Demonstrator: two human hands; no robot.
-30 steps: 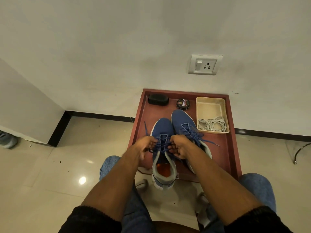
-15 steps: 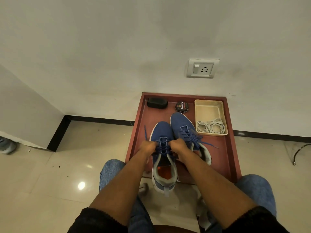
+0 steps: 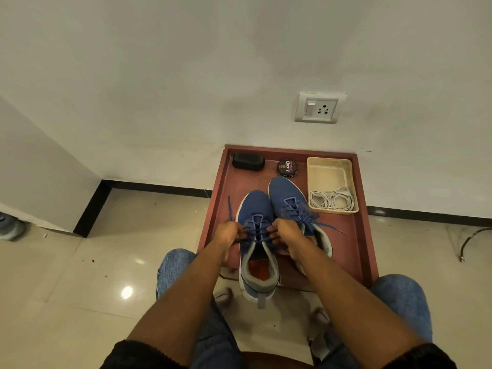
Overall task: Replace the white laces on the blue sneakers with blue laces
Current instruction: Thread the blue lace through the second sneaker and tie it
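A red-brown table (image 3: pixel 359 235) stands against the white wall, low between the person's knees. On it sit two blue sneakers side by side, toes toward the wall. The left sneaker (image 3: pixel 254 209) lies nearest the person, its heel hanging over the near edge; the right sneaker (image 3: pixel 283 194) touches it and sits a little farther back, already threaded with a blue lace whose ends trail to the right. A cream tray (image 3: pixel 330 171) in the far right corner holds the coiled white laces (image 3: pixel 332 201). Along the far edge lie a black block (image 3: pixel 248 161) and a round polish tin (image 3: pixel 287 167).

The left hand (image 3: pixel 226 233) and right hand (image 3: pixel 286 231) flank the left sneaker's throat, fingers clenched on the blue lace (image 3: pixel 257 233) that crosses its eyelets. One loose end of that lace rises past the left hand, beside the shoe.
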